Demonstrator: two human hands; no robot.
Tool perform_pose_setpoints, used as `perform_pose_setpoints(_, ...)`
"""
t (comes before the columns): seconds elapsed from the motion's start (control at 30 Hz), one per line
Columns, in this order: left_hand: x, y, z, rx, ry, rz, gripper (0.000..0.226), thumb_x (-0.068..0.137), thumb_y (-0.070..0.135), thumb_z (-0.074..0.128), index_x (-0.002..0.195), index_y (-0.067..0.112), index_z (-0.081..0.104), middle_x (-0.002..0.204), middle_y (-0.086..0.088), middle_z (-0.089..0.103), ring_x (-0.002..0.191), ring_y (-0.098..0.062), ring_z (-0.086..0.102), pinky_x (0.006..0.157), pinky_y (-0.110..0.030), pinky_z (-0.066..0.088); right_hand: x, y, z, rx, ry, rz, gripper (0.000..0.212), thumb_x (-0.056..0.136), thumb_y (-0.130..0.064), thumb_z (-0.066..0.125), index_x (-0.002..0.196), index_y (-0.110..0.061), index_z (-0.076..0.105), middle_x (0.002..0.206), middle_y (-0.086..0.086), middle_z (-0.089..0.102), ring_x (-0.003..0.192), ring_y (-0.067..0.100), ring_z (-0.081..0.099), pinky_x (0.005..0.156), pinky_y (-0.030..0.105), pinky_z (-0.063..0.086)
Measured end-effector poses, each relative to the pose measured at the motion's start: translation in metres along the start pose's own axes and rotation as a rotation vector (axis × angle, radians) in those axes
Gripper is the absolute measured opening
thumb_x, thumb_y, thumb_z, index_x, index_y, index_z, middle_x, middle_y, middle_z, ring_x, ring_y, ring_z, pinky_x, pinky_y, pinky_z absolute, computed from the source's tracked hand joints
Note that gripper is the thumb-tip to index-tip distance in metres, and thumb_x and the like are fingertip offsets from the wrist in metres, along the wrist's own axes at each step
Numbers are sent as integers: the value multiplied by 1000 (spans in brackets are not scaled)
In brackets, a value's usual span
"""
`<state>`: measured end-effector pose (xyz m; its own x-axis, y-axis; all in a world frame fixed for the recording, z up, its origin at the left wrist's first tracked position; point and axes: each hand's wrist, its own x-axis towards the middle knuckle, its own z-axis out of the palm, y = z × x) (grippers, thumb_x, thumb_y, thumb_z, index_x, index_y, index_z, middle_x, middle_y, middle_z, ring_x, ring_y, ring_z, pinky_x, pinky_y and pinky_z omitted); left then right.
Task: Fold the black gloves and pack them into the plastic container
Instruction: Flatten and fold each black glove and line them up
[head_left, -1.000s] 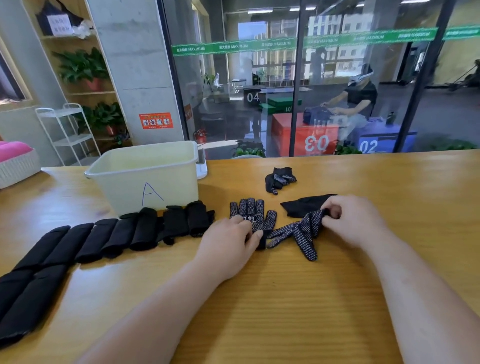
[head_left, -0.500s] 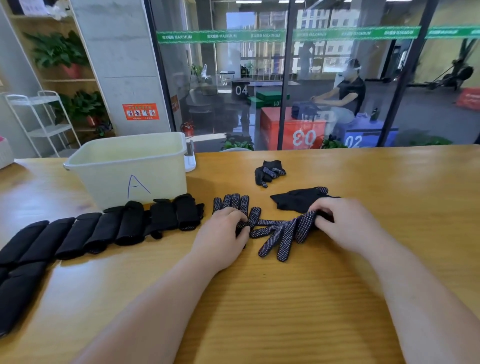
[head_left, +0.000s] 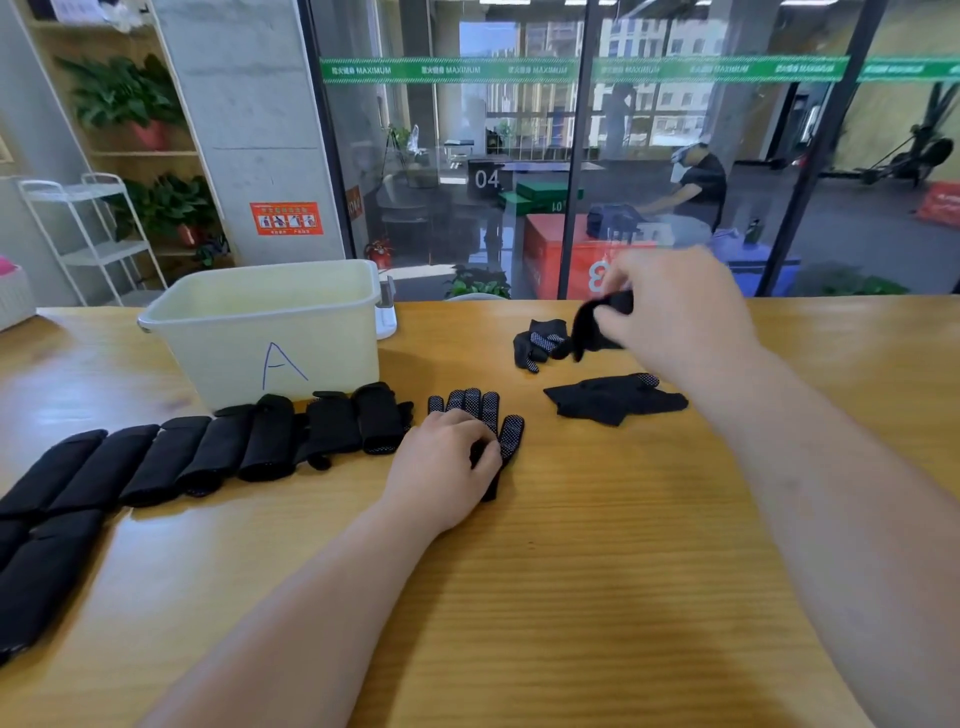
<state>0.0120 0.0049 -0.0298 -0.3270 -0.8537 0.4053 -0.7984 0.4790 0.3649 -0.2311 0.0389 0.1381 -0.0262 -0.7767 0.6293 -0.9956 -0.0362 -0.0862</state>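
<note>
Two gloves matter now. My right grip hangs above the bench toward its far edge, pinching a limp black glove that is blurred. My left grip lies with bent fingers on the dotted glove; I cannot tell whether it pinches. The dotted glove lies flat mid-bench, its long axis running from near edge to far edge, fingers pointing away. I judge the held glove must come nearer and leftward to lie along it. The container sits toward the far left corner.

Right hand raised off the table, black glove lifted with it, now held in the air
</note>
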Motion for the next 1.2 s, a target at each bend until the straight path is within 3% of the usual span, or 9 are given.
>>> perform_pose_setpoints(0.17, 0, 1, 0, 37, -10, 19, 27, 102, 46, 57, 116, 32, 75, 121, 15, 66, 115, -13, 56, 98, -38, 50, -74, 8, 34, 109, -731, -160, 41, 75, -74, 79, 102, -44, 74, 92, -20, 71, 89, 1, 67, 79, 32, 58)
perform_pose_setpoints(0.23, -1, 2, 1, 38, -12, 18, 28, 102, 46, 58, 118, 32, 75, 125, 15, 65, 119, -12, 55, 102, -38, 48, -96, 17, 42, 328, -866, -126, 48, 79, -82, 69, 107, -44, 77, 98, -22, 71, 93, -3, 66, 84, 27, 56)
perform_pose_setpoints(0.37, -1, 4, -1, 19, -28, 27, 31, 102, 46, 60, 126, 32, 72, 135, 16, 60, 130, -10, 49, 106, -32, 45, -111, 43, 68, 397, -522, -65, 20, 98, -58, 65, 103, -42, 77, 109, -23, 64, 102, -1, 62, 91, 31, 50)
perform_pose_setpoints(0.53, -4, 7, -3, 43, -78, 66, 37, 104, 51, 57, 135, 34, 67, 142, 18, 58, 136, -7, 48, 100, -23, 40, -123, 47, 74, 346, -662, -196, 32, 93, -63, 68, 123, -51, 71, 126, -34, 54, 123, -6, 49, 102, 26, 42)
perform_pose_setpoints(0.63, -5, 9, -4, 42, -52, 89, 42, 103, 58, 54, 135, 34, 67, 141, 17, 60, 135, -8, 49, 105, -28, 44, -118, 49, 79, 566, -487, -113, 19, 100, -35, 72, 117, -41, 78, 125, -28, 64, 120, -3, 60, 98, 25, 49)
perform_pose_setpoints(0.73, -6, 13, -4, 8, -84, 116, 51, 102, 66, 50, 143, 36, 61, 148, 16, 56, 140, -8, 46, 114, -33, 44, -101, 63, 92, 465, -344, 68, 32, 104, -20, 63, 131, -34, 72, 137, -18, 63, 129, 7, 58, 108, 31, 47)
perform_pose_setpoints(0.9, -7, 15, 0, 60, -158, 141, 65, 96, 79, 48, 148, 41, 55, 154, 16, 50, 146, -10, 42, 122, -40, 39, -77, 78, 112, 249, -583, 92, 48, 109, -40, 53, 156, -33, 49, 156, -9, 50, 143, 20, 48, 114, 41, 44)
perform_pose_setpoints(1.07, -4, 14, 0, 51, -148, 102, 71, 96, 82, 44, 150, 38, 55, 154, 15, 51, 146, -10, 42, 122, -40, 39, -71, 73, 127, -77, -359, 193, 62, 98, -80, 35, 134, -39, 63, 130, -4, 58, 127, 24, 48, 100, 46, 46)
perform_pose_setpoints(1.2, 0, 19, -2, 100, -131, 61, 80, 97, 80, 44, 159, 29, 46, 162, 9, 45, 153, -15, 36, 128, -40, 30, -63, 63, 133, -104, -390, 91, 57, 90, -82, 51, 128, -44, 70, 124, -8, 60, 125, 22, 48, 103, 47, 46)
